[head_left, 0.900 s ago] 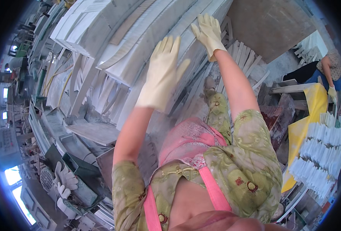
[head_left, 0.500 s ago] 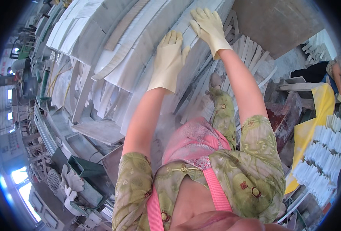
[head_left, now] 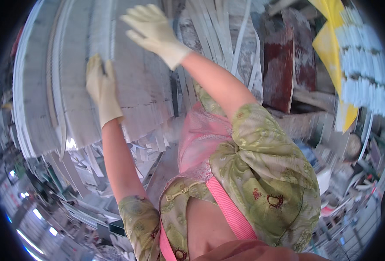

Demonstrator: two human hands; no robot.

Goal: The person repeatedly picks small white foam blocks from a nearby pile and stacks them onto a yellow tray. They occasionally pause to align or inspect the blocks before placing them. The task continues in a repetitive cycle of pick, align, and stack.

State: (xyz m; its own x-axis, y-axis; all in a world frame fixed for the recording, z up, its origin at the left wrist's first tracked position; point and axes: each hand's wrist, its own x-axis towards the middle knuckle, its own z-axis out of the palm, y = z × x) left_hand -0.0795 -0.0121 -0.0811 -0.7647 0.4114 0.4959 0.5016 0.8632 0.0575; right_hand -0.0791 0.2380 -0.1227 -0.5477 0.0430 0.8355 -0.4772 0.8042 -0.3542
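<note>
Well, left hand [head_left: 102, 89], right hand [head_left: 154, 32], grips unclosed, over pale stack [head_left: 136, 89], right near its edge [head_left: 168, 89], open room between

The head camera, the left of two worn side by side, looked steeply down from the wearer's head, its picture upright and unmirrored. The patterned shirt [head_left: 283, 174] sat close to the lens and filled much of the lower middle; the left hand [head_left: 102, 91] and right hand [head_left: 151, 30] lay farther off, toward the top. The wide fisheye field took in pale slabs [head_left: 136, 82] at upper left and a yellow sheet [head_left: 327, 43] at upper right, curved the workshop clutter [head_left: 362, 182] around the rim, and fell to black at the corners
</note>
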